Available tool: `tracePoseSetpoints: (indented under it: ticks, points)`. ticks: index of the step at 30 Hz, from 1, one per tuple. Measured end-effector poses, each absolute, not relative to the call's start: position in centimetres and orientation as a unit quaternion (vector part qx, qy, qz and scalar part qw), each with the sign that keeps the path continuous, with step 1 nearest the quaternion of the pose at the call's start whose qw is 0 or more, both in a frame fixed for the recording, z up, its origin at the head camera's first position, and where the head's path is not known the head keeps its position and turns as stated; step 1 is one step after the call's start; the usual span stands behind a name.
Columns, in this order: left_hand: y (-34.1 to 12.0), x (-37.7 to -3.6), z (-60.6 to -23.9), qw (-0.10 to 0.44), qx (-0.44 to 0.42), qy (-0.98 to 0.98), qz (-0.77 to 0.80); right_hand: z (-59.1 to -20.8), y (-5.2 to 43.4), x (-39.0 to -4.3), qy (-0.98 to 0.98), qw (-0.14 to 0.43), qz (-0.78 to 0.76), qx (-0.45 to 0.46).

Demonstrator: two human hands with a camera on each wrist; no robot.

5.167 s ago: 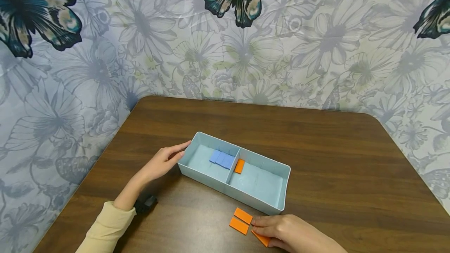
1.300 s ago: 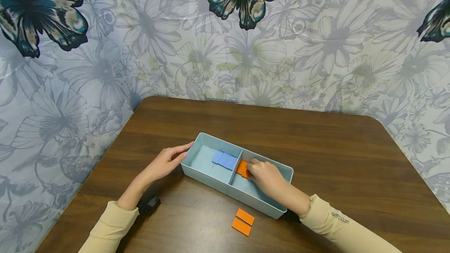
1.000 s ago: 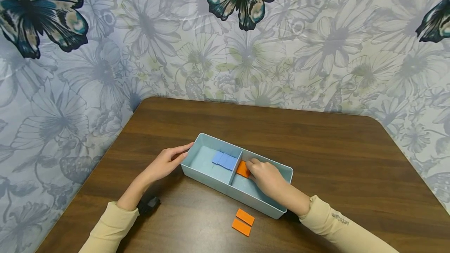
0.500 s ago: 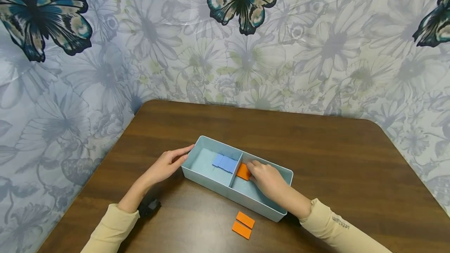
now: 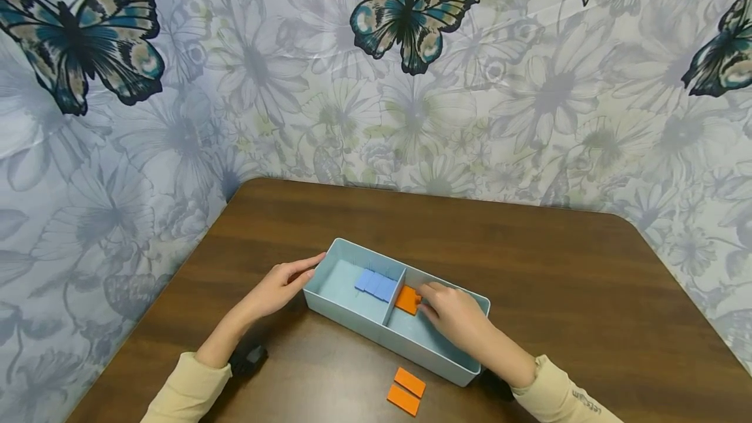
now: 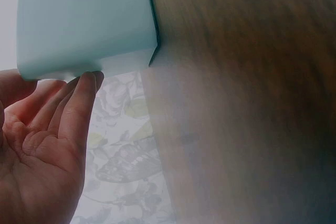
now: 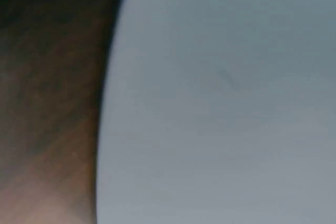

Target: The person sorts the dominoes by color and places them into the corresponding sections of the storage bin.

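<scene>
Meanwhile right hand (image 5: 455,315) in tray (image 5: 376,325) — fingers on orange tile (image 5: 407,299).

The desk (image 5: 529,266) looks like dark, slightly glossy wood grain, the pale blue bin (image 5: 376,322) smooth matt plastic, the orange tiles (image 5: 407,391) at its 6 o'clock matt, the sleeves (image 5: 188,390) soft cloth.

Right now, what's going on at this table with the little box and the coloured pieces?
A person is working at a light blue divided plastic box on a brown wooden table. The left hand rests against the box's end wall. The right hand reaches into the right compartment, its fingers on flat orange tiles by the divider. Flat blue tiles lie in the left compartment. Two more orange tiles lie on the table in front of the box.
</scene>
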State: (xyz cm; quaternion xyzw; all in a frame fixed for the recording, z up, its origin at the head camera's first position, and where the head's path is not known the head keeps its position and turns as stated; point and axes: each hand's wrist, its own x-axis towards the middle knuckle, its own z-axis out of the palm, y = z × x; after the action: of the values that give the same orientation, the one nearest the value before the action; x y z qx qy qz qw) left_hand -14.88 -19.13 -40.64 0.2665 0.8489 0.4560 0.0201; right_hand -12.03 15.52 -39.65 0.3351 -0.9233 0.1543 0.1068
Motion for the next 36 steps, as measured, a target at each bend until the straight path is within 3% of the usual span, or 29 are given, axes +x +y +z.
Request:
tracePoseSetpoints:
  ticks: [14,23,36]
  points:
    - [-18.9,-14.9,-41.1,0.023,0.27,0.844,0.462,-39.8,17.1,-10.7,-0.938,0.106,0.167,0.283]
    - [-18.8,-14.5,-41.3,0.025,0.268,0.844,0.463,-39.3,17.8,-9.4,-0.932,0.136,0.188,0.277]
    - [-19.3,-15.1,-40.9,0.024,0.263,0.845,0.465,-38.3,18.0,-8.1,-0.889,0.115,0.284,0.34]
